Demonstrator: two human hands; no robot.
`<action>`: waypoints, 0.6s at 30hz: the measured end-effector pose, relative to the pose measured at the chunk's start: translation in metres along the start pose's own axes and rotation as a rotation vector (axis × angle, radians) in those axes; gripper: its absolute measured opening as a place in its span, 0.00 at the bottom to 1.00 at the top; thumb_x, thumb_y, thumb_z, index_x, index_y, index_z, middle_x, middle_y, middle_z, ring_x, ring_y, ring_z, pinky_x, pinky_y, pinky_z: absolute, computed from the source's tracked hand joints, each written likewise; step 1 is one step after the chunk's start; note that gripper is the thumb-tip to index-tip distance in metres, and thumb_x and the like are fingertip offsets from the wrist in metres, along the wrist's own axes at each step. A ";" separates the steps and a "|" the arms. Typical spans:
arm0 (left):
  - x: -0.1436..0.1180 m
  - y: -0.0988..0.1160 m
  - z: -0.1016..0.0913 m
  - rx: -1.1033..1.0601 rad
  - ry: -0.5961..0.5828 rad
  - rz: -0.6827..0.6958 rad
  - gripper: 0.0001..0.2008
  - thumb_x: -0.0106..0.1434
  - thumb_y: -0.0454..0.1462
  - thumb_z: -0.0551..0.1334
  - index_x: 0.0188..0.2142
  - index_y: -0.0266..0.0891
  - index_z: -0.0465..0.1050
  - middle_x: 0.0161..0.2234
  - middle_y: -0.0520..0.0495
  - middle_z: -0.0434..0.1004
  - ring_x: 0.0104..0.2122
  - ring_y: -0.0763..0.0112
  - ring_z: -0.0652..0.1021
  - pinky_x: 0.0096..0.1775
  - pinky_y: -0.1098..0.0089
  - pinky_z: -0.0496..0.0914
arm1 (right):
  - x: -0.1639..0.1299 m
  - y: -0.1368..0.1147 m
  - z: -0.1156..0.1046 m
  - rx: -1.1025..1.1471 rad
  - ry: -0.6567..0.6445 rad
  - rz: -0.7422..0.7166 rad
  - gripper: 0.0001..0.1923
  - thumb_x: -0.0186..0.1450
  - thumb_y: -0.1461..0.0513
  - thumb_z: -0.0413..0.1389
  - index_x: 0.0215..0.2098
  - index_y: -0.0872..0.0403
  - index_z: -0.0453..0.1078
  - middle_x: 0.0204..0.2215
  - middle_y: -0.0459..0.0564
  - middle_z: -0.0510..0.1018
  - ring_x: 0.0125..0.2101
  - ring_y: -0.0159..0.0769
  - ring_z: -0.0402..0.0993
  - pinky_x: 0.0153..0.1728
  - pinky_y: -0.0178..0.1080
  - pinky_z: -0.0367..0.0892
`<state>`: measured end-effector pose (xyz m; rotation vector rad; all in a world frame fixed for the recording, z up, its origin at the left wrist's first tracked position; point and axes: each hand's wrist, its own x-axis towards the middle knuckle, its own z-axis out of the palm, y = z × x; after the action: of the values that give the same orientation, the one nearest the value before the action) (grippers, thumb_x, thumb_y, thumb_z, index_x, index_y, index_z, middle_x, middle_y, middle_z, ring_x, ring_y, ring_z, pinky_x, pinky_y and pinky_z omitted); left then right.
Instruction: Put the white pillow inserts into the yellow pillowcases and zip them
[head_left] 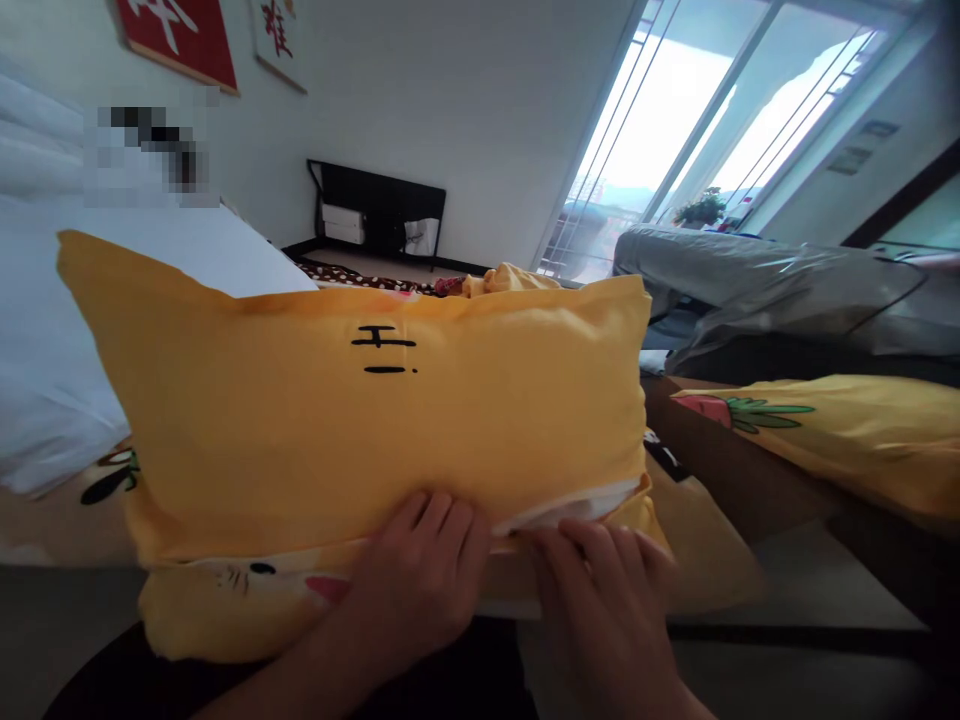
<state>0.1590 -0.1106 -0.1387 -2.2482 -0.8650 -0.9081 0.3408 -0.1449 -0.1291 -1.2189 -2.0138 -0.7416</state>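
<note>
A plump yellow pillowcase with black "Hi" lettering lies in front of me, filled with something white. Along its near side runs an opening, where white filling shows toward the right. My left hand is closed on the near edge, left of the gap. Close beside it, my right hand pinches the rim of the opening between thumb and fingers. Whether a zipper pull is in that pinch is hidden. A printed face with a pink patch shows below the opening on the left.
Another yellow pillow with a printed radish-like design lies at the right. White bedding or cloth is piled at the left. Behind stand a plastic-covered grey piece of furniture, a black shelf and a bright window.
</note>
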 end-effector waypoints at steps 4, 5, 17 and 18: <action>0.002 -0.003 0.001 0.021 -0.101 0.001 0.08 0.62 0.27 0.48 0.36 0.35 0.64 0.30 0.45 0.68 0.29 0.64 0.69 0.33 0.63 0.62 | -0.002 0.018 -0.006 -0.050 -0.006 0.010 0.04 0.68 0.65 0.51 0.38 0.53 0.68 0.31 0.49 0.72 0.33 0.36 0.63 0.39 0.41 0.54; 0.001 -0.003 0.000 0.021 -0.119 0.009 0.08 0.61 0.27 0.49 0.36 0.35 0.64 0.31 0.45 0.68 0.29 0.64 0.69 0.33 0.63 0.62 | -0.004 0.024 -0.008 -0.069 -0.015 0.011 0.04 0.68 0.65 0.52 0.39 0.53 0.68 0.32 0.49 0.72 0.34 0.35 0.64 0.39 0.41 0.54; -0.007 -0.008 -0.001 -0.067 -0.155 0.078 0.11 0.53 0.28 0.53 0.37 0.38 0.64 0.33 0.46 0.68 0.32 0.62 0.68 0.34 0.61 0.62 | -0.031 0.099 -0.018 -0.411 0.034 0.040 0.06 0.67 0.62 0.54 0.33 0.56 0.68 0.31 0.52 0.70 0.33 0.39 0.65 0.36 0.41 0.56; -0.007 -0.007 -0.001 -0.070 -0.154 0.083 0.12 0.53 0.28 0.54 0.37 0.38 0.64 0.33 0.46 0.69 0.32 0.62 0.68 0.34 0.61 0.62 | -0.031 0.100 -0.018 -0.417 0.031 0.061 0.06 0.67 0.62 0.53 0.33 0.56 0.68 0.31 0.52 0.70 0.33 0.39 0.65 0.37 0.41 0.56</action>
<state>0.1498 -0.1093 -0.1413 -2.4211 -0.8115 -0.7459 0.4464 -0.1344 -0.1297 -1.4808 -1.8411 -1.1830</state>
